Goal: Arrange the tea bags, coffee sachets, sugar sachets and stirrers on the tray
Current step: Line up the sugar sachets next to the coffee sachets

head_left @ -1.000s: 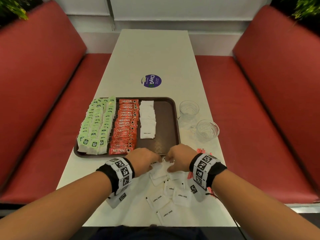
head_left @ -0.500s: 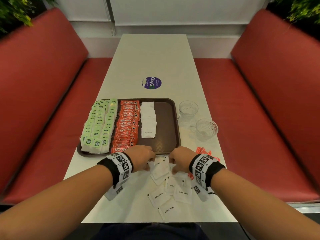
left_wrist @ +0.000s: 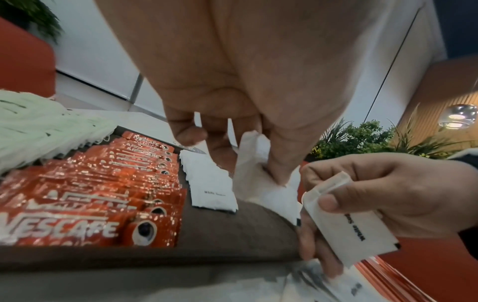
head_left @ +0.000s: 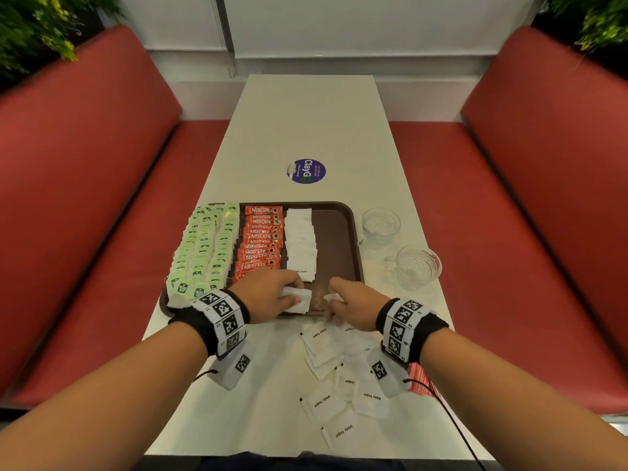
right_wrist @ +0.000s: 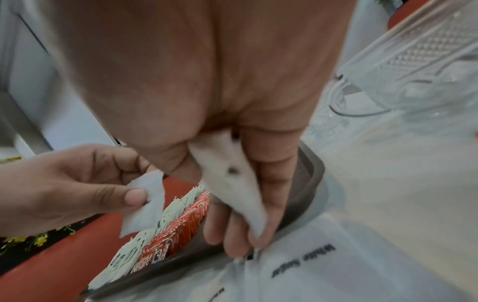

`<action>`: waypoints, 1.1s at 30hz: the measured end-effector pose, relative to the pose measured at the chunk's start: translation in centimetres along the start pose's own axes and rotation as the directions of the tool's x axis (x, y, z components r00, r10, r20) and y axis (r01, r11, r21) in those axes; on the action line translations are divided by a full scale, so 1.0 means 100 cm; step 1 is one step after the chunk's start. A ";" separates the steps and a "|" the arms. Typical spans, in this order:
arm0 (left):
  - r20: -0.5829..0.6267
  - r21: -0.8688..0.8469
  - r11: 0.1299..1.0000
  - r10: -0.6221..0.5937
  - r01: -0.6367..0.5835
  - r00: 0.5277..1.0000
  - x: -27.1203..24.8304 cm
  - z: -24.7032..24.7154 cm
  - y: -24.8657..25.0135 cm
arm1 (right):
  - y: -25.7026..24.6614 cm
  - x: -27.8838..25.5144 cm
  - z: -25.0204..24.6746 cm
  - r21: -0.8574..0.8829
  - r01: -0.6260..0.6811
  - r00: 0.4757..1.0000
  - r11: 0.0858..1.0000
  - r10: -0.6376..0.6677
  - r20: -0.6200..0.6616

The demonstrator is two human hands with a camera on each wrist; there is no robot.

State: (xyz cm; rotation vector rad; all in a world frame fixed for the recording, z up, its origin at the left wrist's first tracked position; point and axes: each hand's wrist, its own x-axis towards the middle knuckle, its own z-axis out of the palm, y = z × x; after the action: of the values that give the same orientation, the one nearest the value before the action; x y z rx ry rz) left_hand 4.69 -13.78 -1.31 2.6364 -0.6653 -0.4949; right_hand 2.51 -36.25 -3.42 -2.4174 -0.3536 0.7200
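Note:
The brown tray (head_left: 339,232) holds rows of green tea bags (head_left: 204,246), red Nescafe coffee sachets (head_left: 260,243) and white sugar sachets (head_left: 300,243). My left hand (head_left: 292,295) hovers over the tray's near edge and pinches a white sugar sachet (left_wrist: 258,179) just in front of the sugar row. My right hand (head_left: 334,302) is beside it at the near rim and grips another sugar sachet (right_wrist: 232,183). Several loose sugar sachets (head_left: 326,351) lie on the table before the tray. Red stirrers (head_left: 419,379) show partly under my right wrist.
Two empty glass cups (head_left: 380,224) (head_left: 418,265) stand on the table right of the tray. A round purple sticker (head_left: 307,171) lies beyond it. Red bench seats (head_left: 102,198) flank the white table (head_left: 306,113). The tray's right strip is bare.
Both hands have lifted off the loose sachet pile and moved forward to the tray's near edge, each carrying a sugar sachet.

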 end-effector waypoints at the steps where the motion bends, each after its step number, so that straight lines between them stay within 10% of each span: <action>1: -0.012 -0.016 1.000 -0.002 0.002 1.000 0.002 -0.001 -0.001 | -0.001 0.002 0.000 0.056 0.008 1.000 0.998 -0.006 -0.019; 14: -0.165 -0.086 0.991 -0.118 0.105 0.979 0.039 -0.008 -0.014 | -0.013 0.046 -0.010 0.085 0.067 0.960 0.994 -0.041 -0.278; 26: -0.094 0.101 0.897 -0.421 0.430 0.902 0.080 0.006 -0.024 | -0.002 0.069 -0.009 -0.071 -0.173 0.982 0.982 0.167 -0.083; 33: -0.139 0.121 0.920 -0.355 0.372 0.924 0.078 0.011 -0.030 | 0.002 0.073 -0.011 -0.035 -0.175 0.983 0.984 0.173 -0.055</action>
State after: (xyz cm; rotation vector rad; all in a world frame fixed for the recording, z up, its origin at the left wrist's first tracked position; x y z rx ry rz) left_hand 11.80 -15.59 -5.43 2.9151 -0.1755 -0.4037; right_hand 9.11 -33.98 -5.84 -2.5218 -0.1376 0.7295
